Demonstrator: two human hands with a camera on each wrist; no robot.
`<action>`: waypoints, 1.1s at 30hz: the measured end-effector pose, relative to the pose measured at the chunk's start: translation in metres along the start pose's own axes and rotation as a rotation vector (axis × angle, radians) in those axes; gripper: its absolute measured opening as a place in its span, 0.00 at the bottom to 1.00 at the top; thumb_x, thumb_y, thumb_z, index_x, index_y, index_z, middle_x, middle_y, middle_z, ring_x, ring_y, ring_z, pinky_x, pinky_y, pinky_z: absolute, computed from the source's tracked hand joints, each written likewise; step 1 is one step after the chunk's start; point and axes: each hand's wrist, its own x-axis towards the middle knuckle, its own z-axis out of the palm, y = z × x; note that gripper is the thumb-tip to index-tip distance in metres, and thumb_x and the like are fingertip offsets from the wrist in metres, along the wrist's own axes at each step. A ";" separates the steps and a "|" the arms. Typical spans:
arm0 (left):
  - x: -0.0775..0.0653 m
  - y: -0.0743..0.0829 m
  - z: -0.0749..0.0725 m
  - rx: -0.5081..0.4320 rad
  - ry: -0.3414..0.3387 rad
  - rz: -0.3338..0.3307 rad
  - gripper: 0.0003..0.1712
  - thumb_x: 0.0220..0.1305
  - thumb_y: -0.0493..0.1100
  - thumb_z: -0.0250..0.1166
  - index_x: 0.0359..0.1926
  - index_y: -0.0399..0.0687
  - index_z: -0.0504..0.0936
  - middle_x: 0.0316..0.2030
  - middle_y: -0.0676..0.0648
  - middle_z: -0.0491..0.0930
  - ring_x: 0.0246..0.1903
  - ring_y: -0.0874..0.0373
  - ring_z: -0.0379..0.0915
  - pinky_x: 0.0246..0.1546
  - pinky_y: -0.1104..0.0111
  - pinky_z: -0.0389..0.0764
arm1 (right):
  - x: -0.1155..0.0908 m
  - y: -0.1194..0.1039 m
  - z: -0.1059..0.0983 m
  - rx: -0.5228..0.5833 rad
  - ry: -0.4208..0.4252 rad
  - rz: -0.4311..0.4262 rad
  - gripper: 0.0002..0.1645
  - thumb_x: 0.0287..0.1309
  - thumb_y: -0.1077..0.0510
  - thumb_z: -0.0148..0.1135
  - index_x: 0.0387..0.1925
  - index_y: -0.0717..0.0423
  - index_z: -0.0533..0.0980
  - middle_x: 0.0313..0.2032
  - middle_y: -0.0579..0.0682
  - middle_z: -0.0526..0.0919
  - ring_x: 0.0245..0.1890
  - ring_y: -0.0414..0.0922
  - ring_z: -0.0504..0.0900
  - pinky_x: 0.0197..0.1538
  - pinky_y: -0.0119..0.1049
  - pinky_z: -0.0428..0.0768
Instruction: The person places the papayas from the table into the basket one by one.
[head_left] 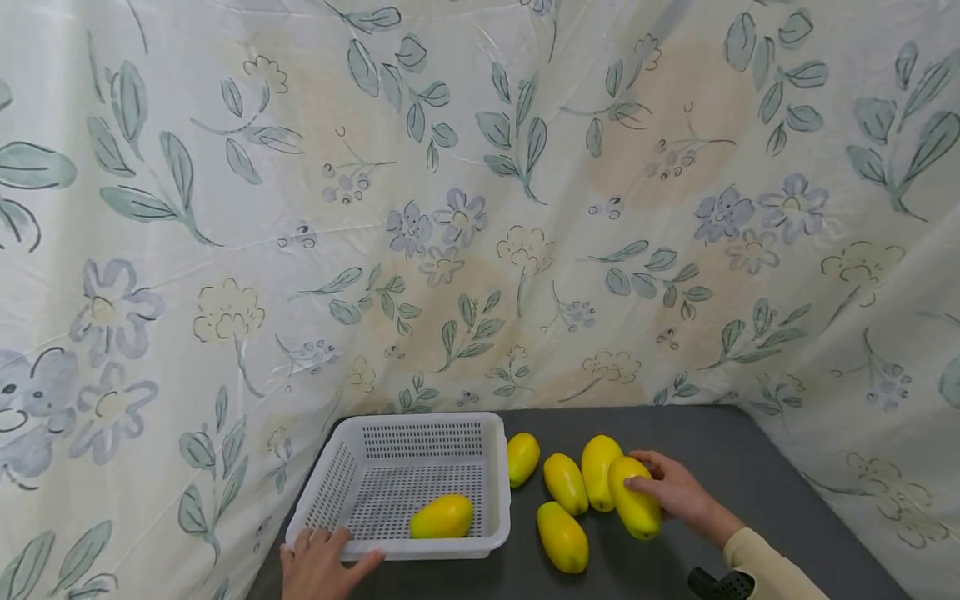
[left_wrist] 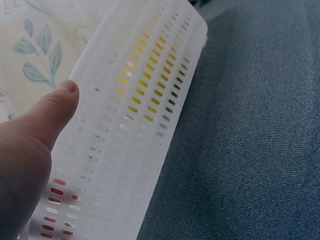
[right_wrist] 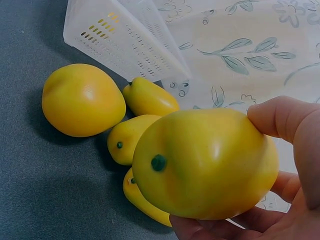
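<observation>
My right hand [head_left: 678, 492] grips a yellow mango [head_left: 636, 500], thumb on one side and fingers on the other. In the right wrist view that mango [right_wrist: 205, 165] points its dark green stem end at the camera. Several more lie on the table just left of it, among them one mango [head_left: 562, 537] nearest the front. My left hand [head_left: 322, 562] holds the near-left rim of a white plastic basket [head_left: 495, 546]. The left wrist view has the thumb [left_wrist: 52, 110] outside the wall and fingers showing through the slots. Inside the basket rests a single mango [head_left: 442, 517].
The dark grey tabletop [head_left: 720, 442] reaches to a floral curtain [head_left: 525, 208] at the back and sides. One mango [head_left: 522, 458] sits close against the basket's right wall. A black device [head_left: 720, 583] is on the right wrist by the sleeve.
</observation>
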 end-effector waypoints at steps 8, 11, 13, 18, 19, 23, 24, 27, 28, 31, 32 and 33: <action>0.000 -0.001 0.001 -0.006 0.018 0.005 0.58 0.36 0.91 0.49 0.44 0.46 0.81 0.39 0.40 0.77 0.48 0.37 0.65 0.52 0.31 0.56 | 0.000 -0.002 0.000 0.003 -0.010 -0.004 0.48 0.57 0.42 0.66 0.69 0.64 0.58 0.56 0.68 0.73 0.41 0.48 0.80 0.37 0.47 0.84; 0.000 -0.001 0.002 -0.005 0.031 0.004 0.57 0.35 0.91 0.49 0.43 0.47 0.82 0.39 0.40 0.77 0.49 0.37 0.66 0.52 0.30 0.56 | 0.000 -0.005 0.003 0.006 -0.019 -0.010 0.48 0.58 0.42 0.65 0.69 0.64 0.58 0.57 0.68 0.73 0.41 0.48 0.81 0.37 0.47 0.84; -0.001 -0.001 0.002 -0.004 0.035 0.001 0.57 0.35 0.91 0.49 0.43 0.48 0.82 0.39 0.40 0.78 0.50 0.37 0.66 0.52 0.30 0.56 | 0.001 -0.007 0.006 -0.002 -0.023 -0.013 0.48 0.57 0.41 0.65 0.69 0.63 0.58 0.57 0.67 0.73 0.41 0.48 0.81 0.37 0.47 0.84; 0.000 0.001 0.004 0.001 0.040 -0.005 0.57 0.34 0.92 0.49 0.42 0.48 0.82 0.39 0.40 0.77 0.50 0.37 0.66 0.52 0.32 0.57 | 0.009 -0.019 0.022 -0.019 -0.014 -0.037 0.48 0.56 0.41 0.67 0.69 0.60 0.60 0.59 0.68 0.72 0.43 0.49 0.81 0.37 0.46 0.84; -0.001 0.000 0.004 0.002 0.043 -0.007 0.57 0.34 0.91 0.49 0.42 0.48 0.82 0.38 0.40 0.77 0.49 0.37 0.66 0.52 0.32 0.57 | 0.011 -0.023 0.027 -0.013 -0.013 -0.049 0.47 0.55 0.41 0.67 0.69 0.60 0.61 0.60 0.67 0.72 0.43 0.49 0.80 0.37 0.46 0.84; -0.004 -0.003 0.007 -0.004 0.092 0.002 0.52 0.37 0.90 0.51 0.40 0.50 0.82 0.37 0.42 0.77 0.48 0.37 0.67 0.50 0.33 0.59 | 0.021 -0.040 0.056 0.053 -0.049 -0.094 0.44 0.56 0.44 0.68 0.68 0.58 0.63 0.60 0.66 0.72 0.45 0.51 0.80 0.39 0.49 0.84; -0.004 -0.004 0.008 -0.006 0.109 0.008 0.51 0.37 0.89 0.52 0.40 0.51 0.82 0.36 0.43 0.77 0.48 0.38 0.68 0.49 0.34 0.59 | 0.022 -0.045 0.065 0.062 -0.056 -0.104 0.43 0.56 0.45 0.68 0.68 0.57 0.64 0.59 0.65 0.73 0.45 0.50 0.80 0.38 0.49 0.84; -0.006 -0.004 0.010 -0.006 0.156 0.030 0.49 0.39 0.89 0.52 0.38 0.52 0.82 0.35 0.44 0.78 0.45 0.39 0.69 0.47 0.35 0.62 | 0.026 -0.061 0.090 0.085 -0.093 -0.129 0.41 0.56 0.46 0.68 0.67 0.56 0.65 0.56 0.61 0.75 0.43 0.50 0.80 0.39 0.49 0.84; -0.006 -0.004 0.010 -0.006 0.162 0.031 0.49 0.39 0.88 0.52 0.38 0.52 0.82 0.35 0.44 0.77 0.45 0.39 0.69 0.47 0.36 0.62 | 0.026 -0.067 0.099 0.092 -0.113 -0.141 0.41 0.56 0.46 0.68 0.67 0.57 0.65 0.56 0.61 0.76 0.42 0.50 0.80 0.39 0.50 0.84; -0.004 -0.003 0.010 -0.007 0.163 0.026 0.50 0.38 0.89 0.53 0.39 0.51 0.82 0.35 0.43 0.77 0.45 0.39 0.68 0.49 0.33 0.61 | 0.027 -0.081 0.123 0.100 -0.177 -0.185 0.41 0.57 0.47 0.68 0.67 0.58 0.64 0.54 0.60 0.77 0.41 0.49 0.79 0.40 0.50 0.84; -0.004 -0.002 0.010 -0.011 0.159 0.020 0.50 0.38 0.89 0.53 0.40 0.51 0.82 0.36 0.43 0.78 0.46 0.38 0.68 0.50 0.32 0.60 | 0.028 -0.085 0.131 0.102 -0.199 -0.196 0.41 0.57 0.47 0.68 0.67 0.57 0.64 0.54 0.59 0.77 0.42 0.49 0.79 0.41 0.49 0.84; -0.003 -0.001 0.010 -0.013 0.160 0.014 0.50 0.38 0.89 0.53 0.40 0.51 0.82 0.36 0.43 0.78 0.46 0.38 0.68 0.51 0.31 0.59 | 0.028 -0.089 0.137 0.100 -0.222 -0.209 0.42 0.57 0.47 0.68 0.68 0.57 0.63 0.54 0.60 0.77 0.42 0.49 0.79 0.41 0.48 0.84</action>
